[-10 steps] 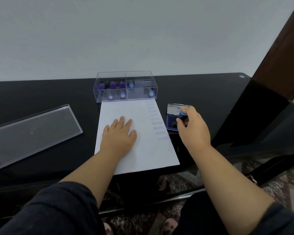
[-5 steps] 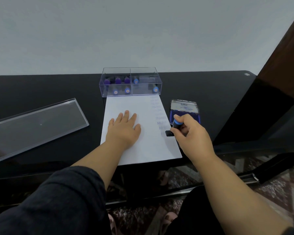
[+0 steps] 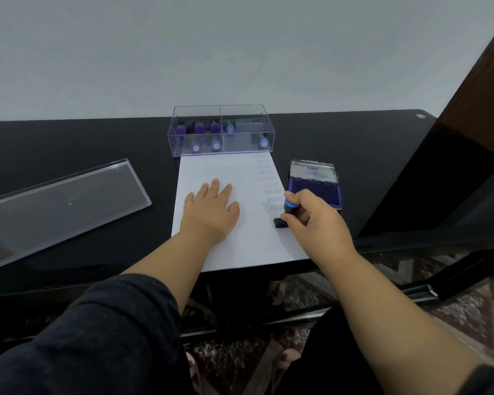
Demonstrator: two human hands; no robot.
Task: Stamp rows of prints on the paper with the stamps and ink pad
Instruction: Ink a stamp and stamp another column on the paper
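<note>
At the frame's centre, the left hand point(image 3: 211, 208) lies flat, fingers spread, on the paper point(image 3: 240, 240). The right hand point(image 3: 315, 220) grips a stamp point(image 3: 286, 213), its base on the paper's right edge below blue prints point(image 3: 271, 189). The open ink pad point(image 3: 314, 183) sits just right on the counter point(image 3: 69, 143).

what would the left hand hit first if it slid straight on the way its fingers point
Probably the clear stamp box. The left hand lies flat on the paper, fingers pointing away toward the wall, with only bare paper between them and the box, which sits at the sheet's far edge.
</note>
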